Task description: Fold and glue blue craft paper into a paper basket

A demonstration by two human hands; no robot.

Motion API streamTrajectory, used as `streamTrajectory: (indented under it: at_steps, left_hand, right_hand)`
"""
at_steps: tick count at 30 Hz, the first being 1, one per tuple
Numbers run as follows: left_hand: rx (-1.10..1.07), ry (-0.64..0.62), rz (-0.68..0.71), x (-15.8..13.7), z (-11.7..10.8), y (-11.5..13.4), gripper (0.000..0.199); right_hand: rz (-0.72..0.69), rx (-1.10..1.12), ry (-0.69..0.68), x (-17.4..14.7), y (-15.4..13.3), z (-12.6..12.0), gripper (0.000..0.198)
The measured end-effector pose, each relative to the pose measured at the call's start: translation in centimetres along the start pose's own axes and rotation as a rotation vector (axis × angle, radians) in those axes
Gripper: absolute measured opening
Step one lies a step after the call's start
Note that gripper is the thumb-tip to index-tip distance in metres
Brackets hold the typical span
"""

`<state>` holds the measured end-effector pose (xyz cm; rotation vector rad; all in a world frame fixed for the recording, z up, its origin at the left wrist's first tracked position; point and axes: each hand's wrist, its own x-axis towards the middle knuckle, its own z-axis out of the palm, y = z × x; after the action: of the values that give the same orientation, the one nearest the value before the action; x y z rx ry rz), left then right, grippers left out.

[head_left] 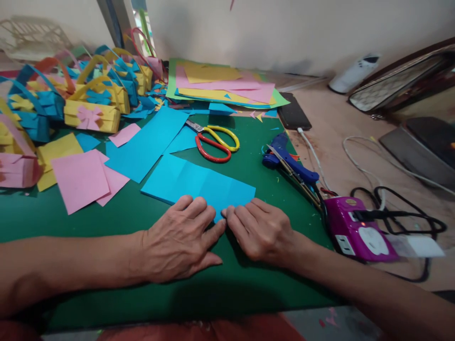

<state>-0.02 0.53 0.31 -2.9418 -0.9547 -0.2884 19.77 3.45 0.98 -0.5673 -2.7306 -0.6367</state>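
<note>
Red cloth (pixel 199 331) is cut off below. On the desk (pixel 128 210), left hand (pixel 183 241) and right hand (pixel 261 229) touch the creased blue sheet (pixel 199 180), seemingly hiding its near edge; whether either grip pinches it, I cannot tell.

My left hand (pixel 177 244) palm-down, fingers (pixel 199 208) toward two o'clock; right hand (pixel 261 229) curled toward ten, thumb apparently tucked.

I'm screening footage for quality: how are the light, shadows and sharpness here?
In the head view, light is dim and a soft shadow falls under the right hand on the green tabletop; also in the head view, the scissors look fairly crisp, the white cylinder blurred.
</note>
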Motion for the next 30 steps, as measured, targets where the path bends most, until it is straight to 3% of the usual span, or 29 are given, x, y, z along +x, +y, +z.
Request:
streamTrajectory:
  at_steps: [9, 13, 17, 23, 26, 30]
  left_hand:
    - [-0.014, 0.005, 0.068, 0.0, -0.2, -0.4, 0.050]
    - [-0.019, 0.005, 0.113, 0.0, 0.0, -0.6, 0.047]
    - [-0.022, 0.009, 0.112, 0.0, 0.2, -0.6, 0.048]
    - [-0.041, 0.004, 0.126, 0.1, 0.1, -0.6, 0.048]
    - [-0.046, 0.006, 0.131, 0.1, 0.1, -0.6, 0.048]
    - [-0.049, 0.019, 0.130, 0.1, 0.2, -0.5, 0.049]
  right_hand:
    - [0.164, -0.184, -0.093, 0.2, 2.3, 0.5, 0.021]
    - [0.185, -0.098, -0.010, -0.3, 0.6, -0.8, 0.025]
    - [0.128, -0.007, -0.051, -0.9, -1.2, -1.3, 0.024]
    - [0.267, -0.225, -0.174, -2.0, 0.9, -0.9, 0.027]
    - [0.335, -0.298, -0.150, -2.1, 1.6, -1.0, 0.031]
    - [0.248, -0.065, -0.062, -1.4, 0.1, -1.4, 0.029]
